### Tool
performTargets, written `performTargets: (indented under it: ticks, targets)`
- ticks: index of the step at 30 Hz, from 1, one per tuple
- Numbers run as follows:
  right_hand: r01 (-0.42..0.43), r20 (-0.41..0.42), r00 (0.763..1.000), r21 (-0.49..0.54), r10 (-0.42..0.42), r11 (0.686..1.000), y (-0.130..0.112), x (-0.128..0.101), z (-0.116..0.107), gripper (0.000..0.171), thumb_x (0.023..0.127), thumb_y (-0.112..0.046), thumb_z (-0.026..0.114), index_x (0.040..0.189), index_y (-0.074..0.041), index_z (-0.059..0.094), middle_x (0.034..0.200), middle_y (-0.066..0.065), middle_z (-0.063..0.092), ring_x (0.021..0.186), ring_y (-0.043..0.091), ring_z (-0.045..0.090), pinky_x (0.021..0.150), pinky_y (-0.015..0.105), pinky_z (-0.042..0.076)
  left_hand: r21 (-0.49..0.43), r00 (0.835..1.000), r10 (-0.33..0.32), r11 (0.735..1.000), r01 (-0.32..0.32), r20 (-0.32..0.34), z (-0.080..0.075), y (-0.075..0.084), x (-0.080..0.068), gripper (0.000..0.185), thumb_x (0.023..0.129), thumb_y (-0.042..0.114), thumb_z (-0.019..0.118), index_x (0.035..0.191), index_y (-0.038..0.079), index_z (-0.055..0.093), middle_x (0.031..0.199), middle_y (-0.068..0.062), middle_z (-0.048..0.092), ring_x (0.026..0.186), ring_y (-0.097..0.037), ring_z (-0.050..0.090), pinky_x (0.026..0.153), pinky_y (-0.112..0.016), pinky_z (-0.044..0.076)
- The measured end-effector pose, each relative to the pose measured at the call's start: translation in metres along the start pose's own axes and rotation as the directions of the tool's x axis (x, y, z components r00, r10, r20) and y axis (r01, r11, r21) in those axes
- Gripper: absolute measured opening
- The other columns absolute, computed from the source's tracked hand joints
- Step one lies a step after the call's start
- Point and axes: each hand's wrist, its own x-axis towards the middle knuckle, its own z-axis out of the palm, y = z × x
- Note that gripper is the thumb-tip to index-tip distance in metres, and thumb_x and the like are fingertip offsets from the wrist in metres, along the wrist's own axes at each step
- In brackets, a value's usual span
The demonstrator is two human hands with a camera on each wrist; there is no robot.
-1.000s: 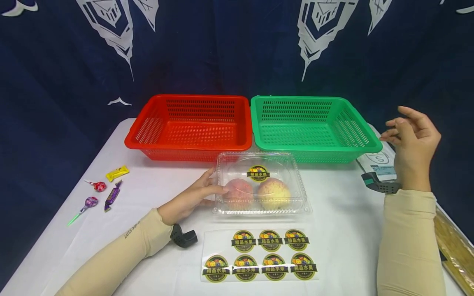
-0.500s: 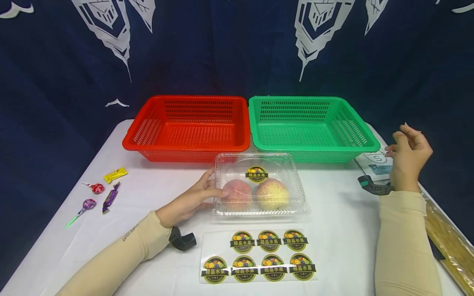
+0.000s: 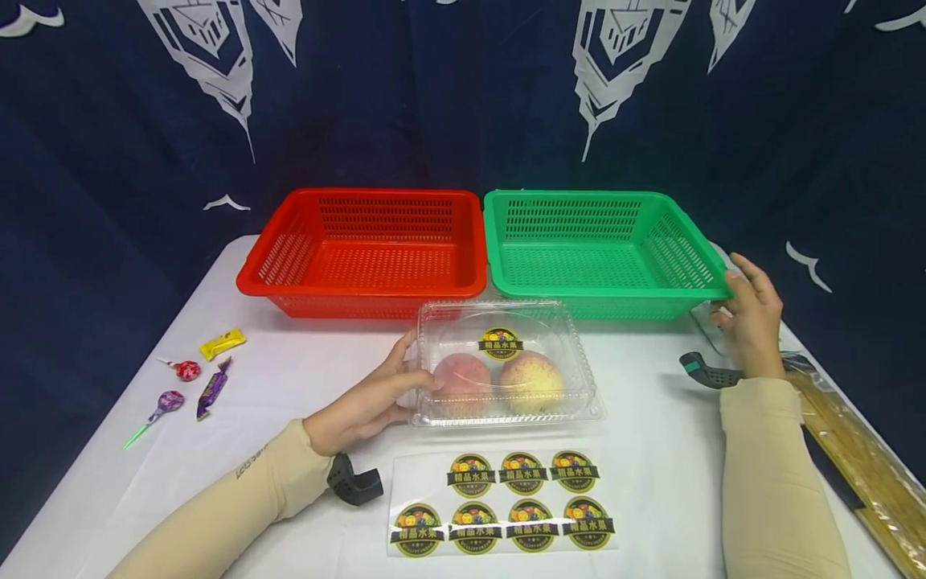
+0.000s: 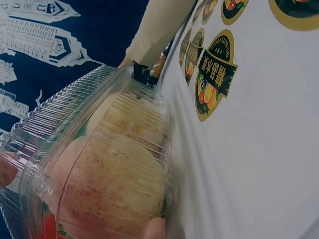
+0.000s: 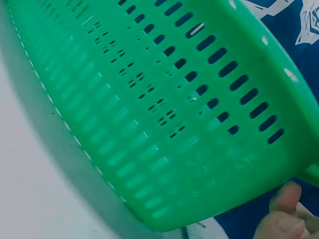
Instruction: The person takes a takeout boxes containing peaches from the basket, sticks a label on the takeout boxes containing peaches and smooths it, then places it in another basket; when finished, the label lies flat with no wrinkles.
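Observation:
A clear plastic clamshell box (image 3: pixel 448 322) with a round fruit label on its lid sits mid-table. Inside lie a reddish peach (image 3: pixel 463 378) and a yellowish peach (image 3: pixel 531 382). My left hand (image 3: pixel 369 402) holds the box's left end; the left wrist view shows its thumb (image 4: pixel 155 229) against the peach side and a fingertip (image 4: pixel 7 169) at the lid. At the right, my right hand (image 3: pixel 752 318) has its fingers loosely bent beside the green basket's (image 3: pixel 600 293) right front corner. Its fingertips (image 5: pixel 286 196) appear just by the basket rim; contact is unclear.
A red basket (image 3: pixel 362 289) stands left of the green one, behind the box. A label sheet (image 3: pixel 423 474) lies in front. Wrapped candies (image 3: pixel 223 343) and lollipops (image 3: pixel 188 370) are at the left. A long packet (image 3: pixel 861 450) and a partly hidden package (image 3: pixel 707 326) lie at the right.
My right hand has come down and leftward, from out at the right to the green basket's right corner. My left hand stays on the box.

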Motion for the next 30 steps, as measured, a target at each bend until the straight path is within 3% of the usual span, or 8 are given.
performTargets:
  ticks: [4,7,12,15,20,25,30]
  targets:
    - [-0.025,0.081,0.997,0.065,0.020,0.998,0.008,0.000,-0.001,0.045,0.110,-0.015,0.064,0.154,-0.021,0.056,0.120,0.000,0.059,0.081,0.009,0.057,0.059,0.018,0.042,0.016,1.000,0.010,1.000,-0.010,0.004,0.000,0.000,-0.002,0.113,0.088,0.013,0.065,0.174,0.026,-0.007,0.166,-0.029,0.029,0.125,-0.033,0.058,0.104,-0.056,0.051]
    - [-0.032,0.109,0.994,0.080,0.023,0.996,0.013,0.000,-0.001,0.049,0.110,-0.012,0.064,0.156,-0.022,0.054,0.122,0.000,0.058,0.082,0.011,0.053,0.059,0.020,0.037,0.020,0.999,0.023,1.000,-0.023,0.022,0.000,0.000,-0.003,0.113,0.089,0.014,0.066,0.174,0.027,-0.008,0.155,-0.027,0.041,0.111,-0.025,0.064,0.092,-0.043,0.054]
    - [-0.021,0.112,0.994,0.072,0.013,0.997,0.017,0.000,-0.002,0.046,0.110,-0.012,0.064,0.153,-0.024,0.055,0.120,0.000,0.059,0.080,0.012,0.051,0.056,0.021,0.036,0.027,0.999,0.030,0.999,-0.031,0.034,0.001,0.000,-0.003,0.114,0.090,0.015,0.067,0.173,0.027,-0.011,0.142,-0.025,0.047,0.101,-0.022,0.067,0.083,-0.036,0.056]
    - [-0.017,0.107,0.994,0.074,0.009,0.997,0.018,0.001,-0.002,0.044,0.109,-0.012,0.065,0.151,-0.024,0.056,0.119,0.000,0.060,0.079,0.012,0.052,0.056,0.020,0.038,0.022,1.000,0.020,1.000,-0.020,0.019,0.002,0.000,-0.003,0.116,0.090,0.015,0.068,0.172,0.026,-0.014,0.144,-0.026,0.046,0.100,-0.023,0.067,0.082,-0.035,0.056]
    - [-0.017,0.097,0.995,0.070,0.010,0.997,0.018,0.000,-0.002,0.043,0.109,-0.012,0.065,0.150,-0.023,0.057,0.118,0.001,0.060,0.078,0.012,0.053,0.055,0.020,0.040,0.016,1.000,0.013,1.000,-0.013,0.005,0.004,-0.001,-0.003,0.122,0.090,0.016,0.069,0.170,0.028,-0.023,0.157,-0.033,0.034,0.110,-0.028,0.064,0.089,-0.040,0.056]
    - [-0.016,0.088,0.996,0.059,0.011,0.998,0.017,-0.001,0.000,0.042,0.109,-0.013,0.064,0.149,-0.024,0.057,0.118,0.002,0.058,0.077,0.012,0.054,0.055,0.019,0.043,0.019,0.999,0.032,0.999,-0.033,0.013,0.005,-0.002,-0.003,0.123,0.090,0.014,0.068,0.169,0.036,-0.025,0.163,-0.038,0.018,0.125,-0.035,0.059,0.108,-0.065,0.049]
    - [-0.011,0.090,0.996,0.068,0.005,0.998,0.016,-0.002,0.002,0.042,0.109,-0.012,0.065,0.149,-0.022,0.057,0.114,0.002,0.060,0.075,0.012,0.054,0.055,0.020,0.044,0.037,0.998,0.056,0.998,-0.057,0.039,0.005,-0.004,-0.003,0.119,0.091,0.013,0.065,0.170,0.040,-0.021,0.161,-0.040,0.022,0.125,-0.034,0.058,0.112,-0.075,0.042]
